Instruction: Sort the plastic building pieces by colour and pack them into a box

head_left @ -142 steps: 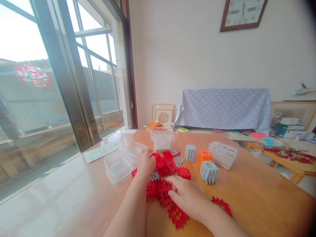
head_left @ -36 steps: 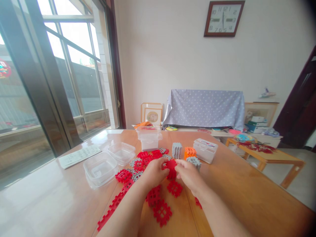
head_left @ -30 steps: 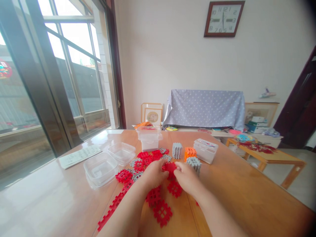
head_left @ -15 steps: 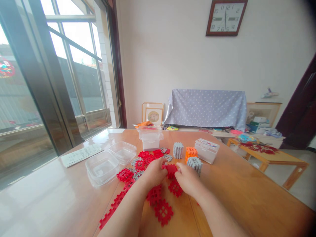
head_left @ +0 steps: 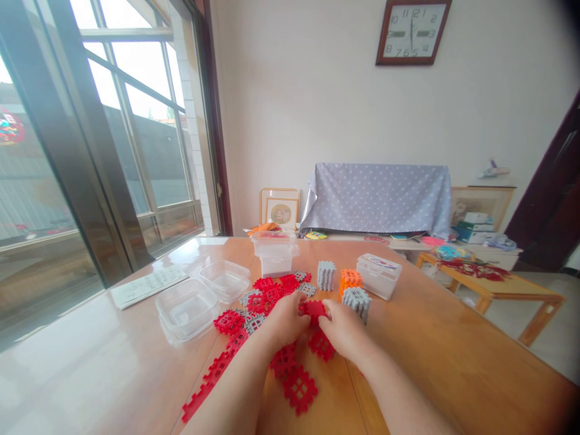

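Note:
Between my two hands is a red interlocking building piece [head_left: 315, 309] with notched edges. My left hand [head_left: 292, 314] grips its left side, fingers curled. On its right side my right hand [head_left: 339, 323] pinches it. Just below lies another red square piece [head_left: 322, 345], near my right fingers. Closer to me a red windowed square [head_left: 300, 390] lies flat. A row of joined red pieces [head_left: 212, 376] runs along the left of my left forearm. Past my left hand spreads a pile of loose red pieces [head_left: 273, 293], with grey pieces [head_left: 255, 323] among them.
Grey stacked blocks [head_left: 326, 276], an orange block [head_left: 350, 281] and another grey block [head_left: 357, 299] stand right of the pile. Beside them is a lidded clear box [head_left: 379, 277]. Clear tubs [head_left: 188, 309] and a printed sheet [head_left: 149, 287] lie left; stacked containers [head_left: 275, 254] stand behind.
My right hand has shifted slightly left and both hands have closed in on the red piece between them. The loose pieces and boxes have stayed in place.

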### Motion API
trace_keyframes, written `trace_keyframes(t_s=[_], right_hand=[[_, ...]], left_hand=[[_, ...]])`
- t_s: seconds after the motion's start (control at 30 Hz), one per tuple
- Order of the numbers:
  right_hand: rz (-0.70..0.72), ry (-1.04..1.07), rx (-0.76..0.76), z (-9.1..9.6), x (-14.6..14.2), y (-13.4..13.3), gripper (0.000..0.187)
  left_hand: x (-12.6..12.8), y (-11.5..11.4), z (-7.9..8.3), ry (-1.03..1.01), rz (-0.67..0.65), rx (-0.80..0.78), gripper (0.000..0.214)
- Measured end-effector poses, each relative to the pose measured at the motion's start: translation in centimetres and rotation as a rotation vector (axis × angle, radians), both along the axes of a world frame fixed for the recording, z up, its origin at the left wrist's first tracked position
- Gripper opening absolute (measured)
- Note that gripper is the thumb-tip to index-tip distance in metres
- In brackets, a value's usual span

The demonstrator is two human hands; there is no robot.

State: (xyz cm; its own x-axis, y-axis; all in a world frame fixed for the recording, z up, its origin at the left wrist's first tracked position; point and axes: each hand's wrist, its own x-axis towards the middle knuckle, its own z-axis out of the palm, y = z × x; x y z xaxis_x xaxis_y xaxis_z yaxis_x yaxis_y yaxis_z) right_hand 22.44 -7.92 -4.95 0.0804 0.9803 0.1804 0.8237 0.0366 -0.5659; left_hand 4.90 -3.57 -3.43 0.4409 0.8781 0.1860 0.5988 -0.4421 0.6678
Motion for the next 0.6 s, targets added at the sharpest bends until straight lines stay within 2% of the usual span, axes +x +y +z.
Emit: trace_keyframes(t_s=[0.2, 0.33, 0.47, 0.6], right_hand=[[-0.005, 0.006, 0.006, 0.3, -0.1, -0.2, 0.014], [-0.051, -0.024, 0.008, 0.8, -0.2, -0.4, 0.023], [-0.067, -0.04, 0.05, 1.3, -0.4, -0.8, 0.032], [-0.053, -0.037, 0.077, 1.9, -0.5, -1.1, 0.038]], left_hand=[[-0.1, -0.3, 0.6, 0.015, -0.014, 0.001, 0.029], [-0.7, 0.1, 1.2, -0.018, 0.025, 0.018, 0.033], [-2.7, 1.3, 1.8, -0.016, 0.182, 0.042, 0.022], [-5.2, 2.5, 1.9, 0.137, 0.401, 0.096, 0.015]])
